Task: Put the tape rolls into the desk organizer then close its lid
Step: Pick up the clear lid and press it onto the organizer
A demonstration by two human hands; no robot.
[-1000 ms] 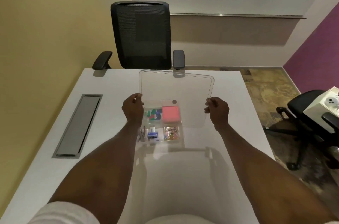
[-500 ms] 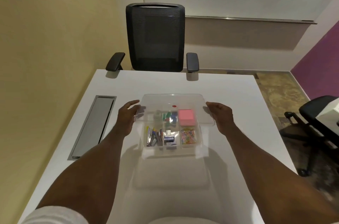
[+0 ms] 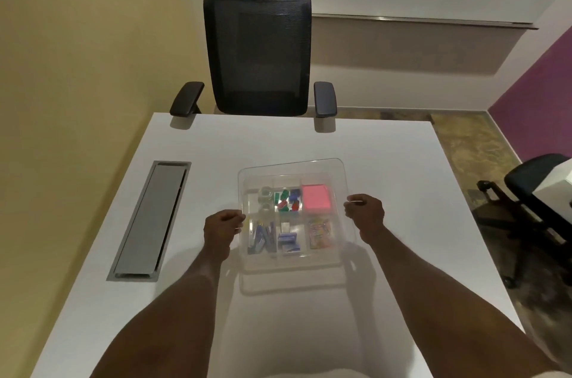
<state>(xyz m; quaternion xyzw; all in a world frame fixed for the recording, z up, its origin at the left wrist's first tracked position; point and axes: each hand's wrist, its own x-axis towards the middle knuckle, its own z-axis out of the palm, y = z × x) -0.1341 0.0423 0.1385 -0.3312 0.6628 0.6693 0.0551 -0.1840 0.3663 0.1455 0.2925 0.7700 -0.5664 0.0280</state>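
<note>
Room: small office with a yellow wall at frame left, a purple wall at far right, and a black mesh chair (image 3: 258, 52) pushed against the far edge of a white counter (image 3: 387, 192).
Counter fittings: a grey cable tray (image 3: 148, 219) is sunk into the surface at left of centre.
Organizer: the clear desk organizer (image 3: 294, 257) sits at centre frame, its compartments holding a pink pad (image 3: 316, 196), coloured clips and what appear to be tape rolls (image 3: 264, 198), upper left compartment.
Lid: the transparent lid (image 3: 291, 168) lies over the box, slightly askew.
Left hand: the left hand (image 3: 221, 230) pinches the lid's left edge.
Right hand: the right hand (image 3: 366, 213) pinches its right edge.
Progress: rolls seemingly stowed; lid apparently still to be pressed fully home.
Writing: none legible.
</note>
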